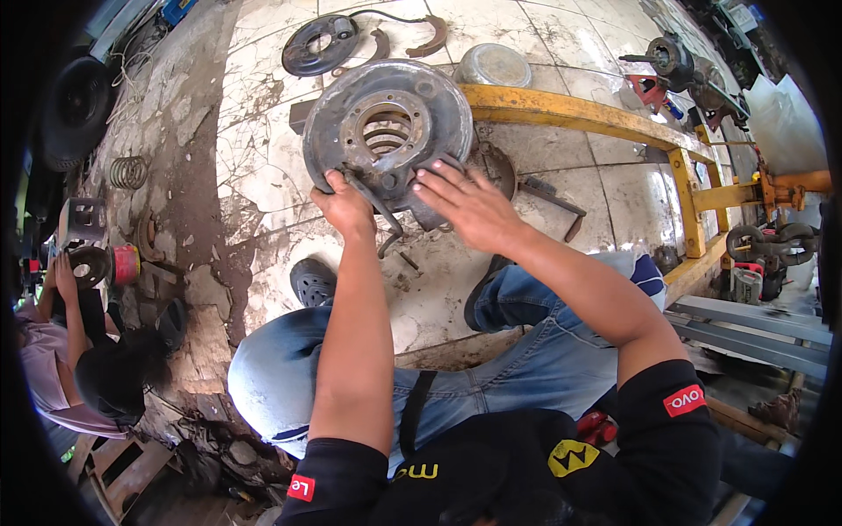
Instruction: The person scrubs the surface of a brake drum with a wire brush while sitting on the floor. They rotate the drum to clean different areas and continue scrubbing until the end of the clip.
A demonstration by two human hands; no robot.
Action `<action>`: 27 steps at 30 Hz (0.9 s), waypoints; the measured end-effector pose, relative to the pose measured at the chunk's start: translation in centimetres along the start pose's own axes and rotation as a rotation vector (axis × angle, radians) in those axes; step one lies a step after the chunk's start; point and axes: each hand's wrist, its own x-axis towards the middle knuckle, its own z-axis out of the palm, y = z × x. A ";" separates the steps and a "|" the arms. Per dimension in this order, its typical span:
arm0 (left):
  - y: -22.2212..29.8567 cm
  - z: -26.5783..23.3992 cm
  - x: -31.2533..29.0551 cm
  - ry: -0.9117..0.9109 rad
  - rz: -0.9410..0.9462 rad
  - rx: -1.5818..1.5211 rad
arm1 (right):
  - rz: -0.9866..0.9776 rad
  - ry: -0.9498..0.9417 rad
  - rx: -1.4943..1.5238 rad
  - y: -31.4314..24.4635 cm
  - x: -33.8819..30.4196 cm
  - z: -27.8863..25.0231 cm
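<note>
In front of me is a round, dark metal brake backing plate with a large central hole. My left hand grips its near left edge, the thumb lying beside a bent metal lever that hangs from the plate. My right hand lies on the near right part of the plate, palm down, fingers stretched out. Through the hole shows a coil spring behind the plate. Just right of my right hand, an L-shaped dark metal piece lies on the tiles.
A yellow metal frame runs rightward from behind the plate. Beyond lie another backing plate, a curved brake shoe and a round metal pan. At left, a person's hands hold a ring-shaped part near a red tin.
</note>
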 end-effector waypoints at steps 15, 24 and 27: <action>0.7 0.4 -0.7 -0.001 0.008 0.064 | 0.123 -0.044 -0.180 -0.5 0.6 -1.9; 0.1 -0.2 0.2 -0.014 0.000 0.044 | 0.192 -0.074 -0.289 -1.4 1.5 -2.0; -0.1 -0.3 -0.1 0.002 0.043 0.102 | 0.005 -0.114 -0.205 -1.6 1.1 -1.2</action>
